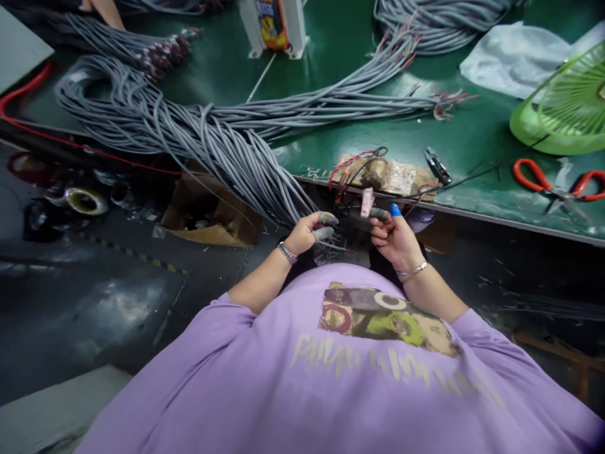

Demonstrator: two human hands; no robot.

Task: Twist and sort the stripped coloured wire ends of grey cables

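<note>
My left hand (307, 233) has grey covers on the thumb and forefinger, whose tips are slightly apart; its other fingers are curled in. A grey cable (336, 247) with a reddish end comes out from beneath this hand and appears held in it. Just beyond lies the near end of a thick bundle of grey cables (246, 170), hanging over the table edge. My right hand (396, 238) is closed, fingers curled, a blue cover on the thumb and a grey one on the forefinger. What it holds, if anything, is hidden. A pink-wrapped piece (367, 202) stands by its forefinger.
On the green table (472, 148) lie a taped board (399, 176), small cutters (437, 165), red-handled scissors (558, 186) and a green fan (567, 104). More cables (439, 25) lie at the back. Below are a cardboard box (208, 217) and wire coils (85, 200). Another person's hand (104, 9) shows top left.
</note>
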